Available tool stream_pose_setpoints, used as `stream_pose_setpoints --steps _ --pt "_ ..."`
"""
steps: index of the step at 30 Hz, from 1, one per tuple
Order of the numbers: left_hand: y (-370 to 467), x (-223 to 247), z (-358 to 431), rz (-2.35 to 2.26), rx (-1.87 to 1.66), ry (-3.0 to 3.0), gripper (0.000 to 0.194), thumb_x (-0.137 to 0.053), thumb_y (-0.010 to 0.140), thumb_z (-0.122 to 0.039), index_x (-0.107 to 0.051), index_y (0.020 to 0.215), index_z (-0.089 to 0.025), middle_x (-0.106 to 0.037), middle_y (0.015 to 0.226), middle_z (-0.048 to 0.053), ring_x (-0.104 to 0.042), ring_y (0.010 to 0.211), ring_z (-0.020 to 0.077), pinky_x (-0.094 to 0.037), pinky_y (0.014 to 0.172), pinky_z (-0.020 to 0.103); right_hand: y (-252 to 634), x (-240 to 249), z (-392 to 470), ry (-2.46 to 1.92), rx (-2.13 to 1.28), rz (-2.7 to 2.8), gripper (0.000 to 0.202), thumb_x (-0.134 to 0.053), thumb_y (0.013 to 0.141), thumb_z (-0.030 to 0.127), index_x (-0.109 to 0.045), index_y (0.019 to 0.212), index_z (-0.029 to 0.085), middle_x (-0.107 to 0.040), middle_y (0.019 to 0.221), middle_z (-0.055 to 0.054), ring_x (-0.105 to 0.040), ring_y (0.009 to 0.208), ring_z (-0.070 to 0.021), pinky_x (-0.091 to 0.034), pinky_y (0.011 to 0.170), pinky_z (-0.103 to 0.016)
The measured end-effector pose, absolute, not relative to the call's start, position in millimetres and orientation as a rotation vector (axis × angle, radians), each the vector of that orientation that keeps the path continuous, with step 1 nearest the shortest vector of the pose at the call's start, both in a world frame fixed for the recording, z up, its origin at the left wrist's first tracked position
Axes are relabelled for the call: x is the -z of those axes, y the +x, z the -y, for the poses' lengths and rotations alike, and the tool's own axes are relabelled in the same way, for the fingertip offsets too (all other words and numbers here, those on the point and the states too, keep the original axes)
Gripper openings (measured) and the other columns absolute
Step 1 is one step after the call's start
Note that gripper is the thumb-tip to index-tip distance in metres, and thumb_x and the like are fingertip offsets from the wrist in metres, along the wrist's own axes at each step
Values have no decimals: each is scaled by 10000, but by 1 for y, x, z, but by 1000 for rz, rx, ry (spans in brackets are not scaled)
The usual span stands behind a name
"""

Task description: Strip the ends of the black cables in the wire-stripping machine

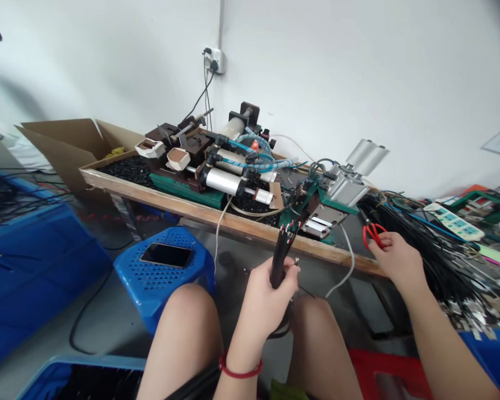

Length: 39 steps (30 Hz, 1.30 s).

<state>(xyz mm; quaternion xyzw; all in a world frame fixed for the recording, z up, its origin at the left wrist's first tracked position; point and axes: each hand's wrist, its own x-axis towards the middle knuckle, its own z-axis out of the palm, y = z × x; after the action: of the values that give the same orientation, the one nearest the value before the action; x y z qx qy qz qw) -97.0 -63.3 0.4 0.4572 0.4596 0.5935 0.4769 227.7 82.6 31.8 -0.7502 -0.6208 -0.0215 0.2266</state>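
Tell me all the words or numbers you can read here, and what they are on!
None can be read.
White power strip with green buttons: markings too small and blurred.
Dark phone on the blue perforated plastic stool: screen blank.
Brown cardboard box: no print visible.
Red-handled scissors at the right hand: no visible text.

A machine sits on a bench. Left of it lies a box; right, a heap of cables. Below stands a stool bearing a phone.
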Motion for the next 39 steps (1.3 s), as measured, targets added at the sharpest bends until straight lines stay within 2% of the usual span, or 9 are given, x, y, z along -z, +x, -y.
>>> stream_pose_setpoints --steps 3,6,8,12,18,24,30,35,39 --pt "-101 -3 66 -1138 -1454 1127 201 -686 927 -361 -752 880 -177 -669 694 -7 -598 673 166 -479 681 274 214 -36 -52 -1882 -159 1765 352 -558 955 576 -572 1020 231 -782 1023 -171 -785 917 -315 -611 766 -397" --pt "-104 -5 69 -1130 -1448 1165 212 -705 935 -366 -783 863 -182 -681 697 -3 -594 677 164 -468 687 273 184 -44 -17 -1733 -538 1946 557 -513 973 778 -625 916 235 -739 763 -66 -704 612 -219 -526 540 -304" --pt "-104 -6 70 -1119 -1440 1182 225 -713 943 -375 -801 862 -185 -676 678 -8 -584 656 158 -461 672 270 160 -49 4 -1610 -992 2087 618 -557 968 810 -601 785 221 -686 655 -42 -601 494 -165 -443 485 -274" --pt "-102 -8 73 -1103 -1428 1208 215 -712 949 -355 -832 902 -184 -718 702 5 -623 674 167 -478 692 272 127 -59 28 -1397 -1306 2325 723 -558 997 822 -522 623 205 -599 528 -17 -494 479 -119 -345 517 -250" --pt "-101 -9 75 -1091 -1424 1265 245 -675 980 -338 -866 1000 -186 -734 726 15 -659 708 180 -492 704 271 131 -56 26 -1080 -1416 2386 796 -473 1004 882 -651 706 165 -585 570 -4 -465 487 -100 -306 513 -253" --pt "-98 -3 74 -1012 -1365 1257 267 -664 1017 -356 -862 1010 -177 -713 720 5 -618 645 161 -488 658 260 140 -46 23 -999 -1462 2365 749 -503 1034 822 -635 690 170 -644 595 -39 -509 539 -123 -310 543 -264" --pt "-95 0 73 -1033 -1336 1236 284 -665 1027 -396 -845 952 -189 -610 672 -10 -627 668 181 -491 659 269 141 -50 22 -1056 -1511 2356 771 -505 997 872 -621 667 184 -626 562 -33 -490 519 -132 -287 541 -282" --pt "-95 1 72 -1027 -1323 1241 267 -660 1019 -375 -847 1000 -185 -619 658 -10 -595 641 177 -470 622 266 137 -59 23 -1099 -1550 2356 819 -501 937 943 -610 646 185 -580 525 -20 -453 500 -125 -280 526 -281" --pt "-94 3 72 -1010 -1306 1247 279 -652 1031 -388 -843 1005 -187 -648 657 -5 -602 640 183 -476 628 273 137 -61 21 -1097 -1553 2378 806 -520 951 918 -581 627 182 -549 520 -9 -430 494 -111 -253 506 -269"
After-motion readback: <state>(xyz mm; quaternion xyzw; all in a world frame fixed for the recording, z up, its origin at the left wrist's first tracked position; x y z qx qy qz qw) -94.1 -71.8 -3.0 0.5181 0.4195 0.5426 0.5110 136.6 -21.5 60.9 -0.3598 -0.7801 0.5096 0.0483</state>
